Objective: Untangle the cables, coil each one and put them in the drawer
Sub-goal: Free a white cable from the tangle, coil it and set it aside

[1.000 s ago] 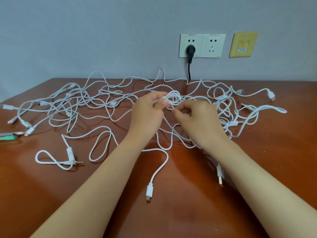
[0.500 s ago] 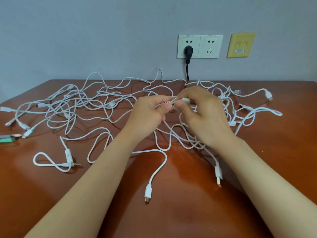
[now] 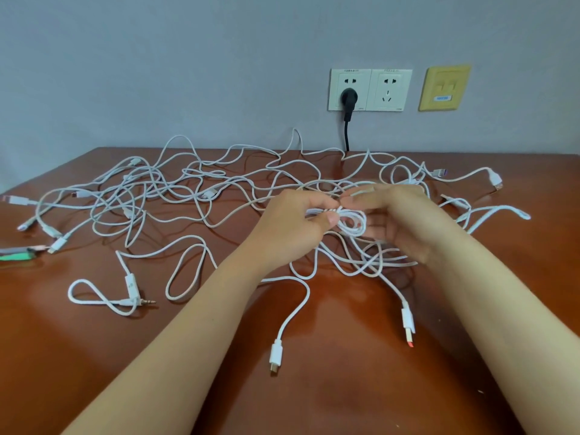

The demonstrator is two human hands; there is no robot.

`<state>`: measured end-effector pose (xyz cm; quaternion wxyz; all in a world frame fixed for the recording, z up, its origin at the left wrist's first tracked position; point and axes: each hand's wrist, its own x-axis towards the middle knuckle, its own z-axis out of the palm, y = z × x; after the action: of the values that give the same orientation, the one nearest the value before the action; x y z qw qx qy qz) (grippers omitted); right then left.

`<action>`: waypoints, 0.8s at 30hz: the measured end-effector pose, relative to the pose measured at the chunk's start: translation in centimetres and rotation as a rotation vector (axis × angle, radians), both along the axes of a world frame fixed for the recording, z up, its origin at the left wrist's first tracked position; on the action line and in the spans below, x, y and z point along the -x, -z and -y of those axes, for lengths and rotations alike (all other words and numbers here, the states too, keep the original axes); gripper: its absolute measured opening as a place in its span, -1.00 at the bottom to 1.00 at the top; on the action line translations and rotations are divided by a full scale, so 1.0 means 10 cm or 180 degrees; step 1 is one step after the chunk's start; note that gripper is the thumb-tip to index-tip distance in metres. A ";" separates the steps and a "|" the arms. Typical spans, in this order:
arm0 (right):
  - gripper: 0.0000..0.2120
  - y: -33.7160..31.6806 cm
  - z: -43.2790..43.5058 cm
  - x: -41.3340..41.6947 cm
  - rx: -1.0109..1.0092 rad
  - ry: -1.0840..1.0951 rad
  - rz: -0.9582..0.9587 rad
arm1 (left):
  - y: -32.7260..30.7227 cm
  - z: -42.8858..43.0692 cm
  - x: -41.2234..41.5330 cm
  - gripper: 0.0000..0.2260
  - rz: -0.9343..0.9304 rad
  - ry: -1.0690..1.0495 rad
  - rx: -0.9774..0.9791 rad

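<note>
Several white cables (image 3: 175, 196) lie tangled across the brown table (image 3: 345, 387). My left hand (image 3: 295, 224) pinches a small white cable coil (image 3: 353, 219) between thumb and fingers at the middle of the tangle. My right hand (image 3: 405, 221) is at the coil's right side, its fingers round the loops. A USB-C plug (image 3: 275, 356) and an orange-tipped USB plug (image 3: 409, 328) lie loose near the front. No drawer is in view.
A white audio cable with a jack plug (image 3: 133, 296) lies at the front left. A green-and-grey object (image 3: 15, 253) sits at the left edge. A black plug (image 3: 349, 97) sits in the wall socket, its cord dropping behind the table.
My right hand has moved back to the right of the left hand, and a small coil of white cable now shows between the two hands.
</note>
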<state>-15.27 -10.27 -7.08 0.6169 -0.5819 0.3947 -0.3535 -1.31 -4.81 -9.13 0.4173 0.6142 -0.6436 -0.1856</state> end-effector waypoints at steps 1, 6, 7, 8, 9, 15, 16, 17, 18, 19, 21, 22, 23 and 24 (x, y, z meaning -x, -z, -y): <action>-0.91 0.00 0.01 0.01 -0.0341 -0.0108 0.0160 | 0.00 0.00 0.01 -0.87 -0.0224 0.0102 -0.0035; -0.88 0.03 0.00 -0.04 -0.1053 -0.0386 0.1294 | -0.02 0.00 0.02 -0.89 -0.1536 0.0397 0.0075; -0.88 0.03 -0.02 -0.06 -0.1098 -0.0435 0.1475 | -0.03 0.00 0.02 -0.86 -0.1820 0.0330 0.0112; -0.90 0.05 -0.03 -0.08 -0.1101 -0.0476 0.1591 | -0.04 0.00 0.02 -0.81 -0.2131 0.0267 0.0118; -0.90 0.06 -0.05 -0.10 -0.1015 -0.0491 0.1602 | -0.06 0.01 0.01 -0.79 -0.2445 0.0236 0.0076; -0.90 0.11 -0.16 -0.20 0.0741 0.0138 0.0612 | -0.08 0.02 -0.03 -0.83 -0.4093 0.0375 -0.0883; -0.89 0.12 -0.17 -0.20 0.0910 0.0165 0.0563 | -0.08 0.03 -0.04 -0.82 -0.4296 0.0429 -0.1005; -0.88 0.13 -0.18 -0.20 0.1072 0.0161 0.0493 | -0.07 0.03 -0.06 -0.80 -0.4417 0.0458 -0.1094; -0.86 0.14 -0.19 -0.20 0.1231 0.0138 0.0420 | -0.07 0.03 -0.07 -0.80 -0.4421 0.0459 -0.1159; -0.84 0.15 -0.19 -0.20 0.1366 0.0110 0.0364 | -0.08 0.03 -0.08 -0.80 -0.4298 0.0422 -0.1191; -0.86 0.17 -0.18 -0.21 0.1574 0.0136 0.0267 | -0.07 0.05 -0.06 -0.82 -0.3752 0.0170 -0.1107; -0.89 0.20 -0.16 -0.22 0.1686 0.0221 0.0167 | -0.06 0.06 -0.04 -0.83 -0.3356 -0.0036 -0.1013; -0.92 0.22 -0.15 -0.23 0.1818 0.0329 0.0027 | -0.04 0.07 -0.01 -0.83 -0.2875 -0.0261 -0.0887; -0.95 0.24 -0.13 -0.23 0.1944 0.0424 -0.0103 | -0.02 0.07 0.01 -0.81 -0.2318 -0.0450 -0.0692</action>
<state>-12.97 -8.94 -9.46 0.3826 -0.7187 0.3173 -0.4862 -1.42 -5.52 -8.92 0.5627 0.5916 -0.3859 -0.4295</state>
